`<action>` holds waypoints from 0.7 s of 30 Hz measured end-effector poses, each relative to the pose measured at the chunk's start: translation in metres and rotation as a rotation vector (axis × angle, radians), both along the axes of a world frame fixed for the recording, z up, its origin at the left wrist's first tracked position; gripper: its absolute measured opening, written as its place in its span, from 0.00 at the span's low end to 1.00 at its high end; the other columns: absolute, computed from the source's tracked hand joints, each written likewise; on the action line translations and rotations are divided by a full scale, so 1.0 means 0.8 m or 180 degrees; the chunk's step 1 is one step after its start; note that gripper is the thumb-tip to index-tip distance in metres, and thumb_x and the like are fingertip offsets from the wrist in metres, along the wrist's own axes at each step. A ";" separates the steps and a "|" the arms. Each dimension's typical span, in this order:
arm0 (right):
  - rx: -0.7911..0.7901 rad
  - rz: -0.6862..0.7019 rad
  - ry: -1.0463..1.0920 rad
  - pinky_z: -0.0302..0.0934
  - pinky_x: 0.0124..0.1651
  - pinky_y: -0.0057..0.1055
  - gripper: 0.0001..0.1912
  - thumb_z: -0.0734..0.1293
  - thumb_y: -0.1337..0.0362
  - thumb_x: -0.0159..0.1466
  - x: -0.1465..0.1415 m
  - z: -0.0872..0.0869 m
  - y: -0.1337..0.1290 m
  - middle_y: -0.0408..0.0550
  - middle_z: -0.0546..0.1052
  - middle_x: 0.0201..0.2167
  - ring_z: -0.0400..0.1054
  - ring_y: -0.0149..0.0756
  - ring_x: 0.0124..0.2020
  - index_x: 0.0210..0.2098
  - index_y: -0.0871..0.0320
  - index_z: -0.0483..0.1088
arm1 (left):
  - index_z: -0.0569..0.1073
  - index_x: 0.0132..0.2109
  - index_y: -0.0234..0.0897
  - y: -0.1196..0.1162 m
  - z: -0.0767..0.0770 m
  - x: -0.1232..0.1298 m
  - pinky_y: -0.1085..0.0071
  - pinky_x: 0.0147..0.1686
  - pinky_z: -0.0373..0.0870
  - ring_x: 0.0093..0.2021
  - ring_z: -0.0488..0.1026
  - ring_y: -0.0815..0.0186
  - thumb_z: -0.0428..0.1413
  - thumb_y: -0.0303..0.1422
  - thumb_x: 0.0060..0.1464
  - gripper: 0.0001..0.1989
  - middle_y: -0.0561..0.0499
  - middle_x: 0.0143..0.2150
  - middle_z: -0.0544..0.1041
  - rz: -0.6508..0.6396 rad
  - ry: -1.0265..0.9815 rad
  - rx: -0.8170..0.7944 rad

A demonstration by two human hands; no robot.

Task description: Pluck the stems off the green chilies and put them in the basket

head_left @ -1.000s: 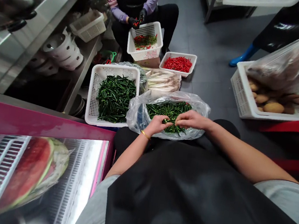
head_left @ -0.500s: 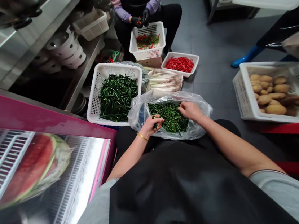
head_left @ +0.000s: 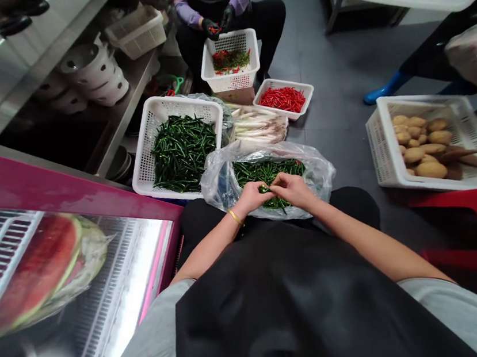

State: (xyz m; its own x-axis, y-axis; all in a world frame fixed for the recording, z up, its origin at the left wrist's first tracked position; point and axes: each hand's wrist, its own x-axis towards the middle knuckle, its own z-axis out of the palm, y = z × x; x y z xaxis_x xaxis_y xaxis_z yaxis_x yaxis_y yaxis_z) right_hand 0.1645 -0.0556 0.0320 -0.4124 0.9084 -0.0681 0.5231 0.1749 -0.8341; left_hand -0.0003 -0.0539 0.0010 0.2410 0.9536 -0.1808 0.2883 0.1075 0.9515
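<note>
Left hand [head_left: 250, 197] and right hand [head_left: 293, 190] were almost closed, pinching one thin green chili [head_left: 265, 190] together above the plastic bag [head_left: 318, 174] on the lap [head_left: 354, 205]. Chili seemed light and slippery, best held by its stem. Farther, white plastic basket [head_left: 142, 149] held more.

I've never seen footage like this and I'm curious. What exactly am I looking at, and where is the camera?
All these pictures come from one camera worn on a person's head, looking forward and down at their own bare hands. The left hand and right hand pinch at green chilies in a clear plastic bag on the person's lap. Beside it stands a white basket heaped with more chilies. Farther off, a co-worker's black-gloved hand works over a second white basket.
</note>
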 end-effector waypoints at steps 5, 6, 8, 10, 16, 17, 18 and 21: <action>0.1048 -0.0046 -0.0835 0.56 0.36 0.29 0.12 0.58 0.58 0.63 0.011 0.019 0.005 0.53 0.73 0.32 0.66 0.36 0.33 0.30 0.58 0.67 | 0.62 0.21 0.36 0.008 -0.016 -0.018 0.75 0.18 0.47 0.16 0.55 0.75 0.64 0.41 0.36 0.19 0.59 0.15 0.59 0.0805 -0.0242 -0.0731; 0.0865 -0.0173 -0.0935 0.55 0.36 0.29 0.12 0.59 0.57 0.63 0.015 0.018 0.012 0.52 0.73 0.30 0.66 0.36 0.32 0.29 0.58 0.66 | 0.61 0.22 0.37 0.007 -0.017 -0.023 0.75 0.18 0.47 0.16 0.55 0.75 0.64 0.42 0.37 0.20 0.59 0.15 0.59 0.0929 -0.0361 -0.0858; 0.0349 -0.0273 -0.1075 0.54 0.33 0.29 0.14 0.60 0.54 0.62 0.021 0.011 0.025 0.48 0.72 0.26 0.64 0.34 0.29 0.26 0.57 0.65 | 0.60 0.23 0.37 0.004 -0.016 -0.029 0.75 0.18 0.47 0.15 0.55 0.75 0.63 0.44 0.38 0.21 0.60 0.15 0.59 0.0915 -0.0501 -0.0916; -0.0041 -0.0031 -0.1032 0.51 0.30 0.28 0.18 0.60 0.49 0.61 0.017 0.004 0.032 0.46 0.71 0.24 0.62 0.32 0.26 0.24 0.57 0.63 | 0.62 0.24 0.36 0.000 -0.009 -0.030 0.75 0.20 0.48 0.17 0.55 0.75 0.64 0.44 0.37 0.21 0.60 0.16 0.58 0.0595 -0.0374 -0.0727; -0.0288 0.1140 -0.0788 0.45 0.26 0.27 0.23 0.55 0.49 0.62 -0.014 -0.004 0.017 0.41 0.65 0.16 0.55 0.28 0.20 0.18 0.58 0.63 | 0.66 0.21 0.32 -0.009 0.015 -0.024 0.75 0.24 0.49 0.23 0.56 0.76 0.65 0.41 0.34 0.19 0.59 0.18 0.60 -0.0389 0.0286 -0.0165; -0.0206 0.1271 -0.0776 0.44 0.26 0.27 0.23 0.55 0.51 0.62 -0.016 -0.004 0.013 0.41 0.64 0.15 0.54 0.27 0.19 0.17 0.58 0.63 | 0.67 0.23 0.32 -0.012 0.015 -0.024 0.75 0.23 0.49 0.22 0.56 0.76 0.65 0.41 0.34 0.18 0.59 0.19 0.61 -0.0517 0.0152 -0.0349; -0.0012 0.1321 -0.0795 0.44 0.26 0.27 0.23 0.55 0.52 0.62 -0.017 -0.004 0.009 0.42 0.65 0.15 0.54 0.27 0.19 0.17 0.58 0.63 | 0.68 0.24 0.32 -0.016 0.015 -0.023 0.75 0.22 0.50 0.20 0.56 0.76 0.65 0.41 0.34 0.18 0.59 0.18 0.61 -0.0598 -0.0049 -0.0598; 0.0918 0.0919 -0.1152 0.46 0.28 0.28 0.23 0.54 0.55 0.64 -0.008 -0.005 0.007 0.47 0.71 0.20 0.61 0.30 0.23 0.20 0.59 0.67 | 0.67 0.25 0.33 -0.027 0.007 -0.019 0.75 0.18 0.47 0.16 0.55 0.78 0.66 0.40 0.34 0.19 0.60 0.16 0.60 -0.0429 -0.0755 -0.1385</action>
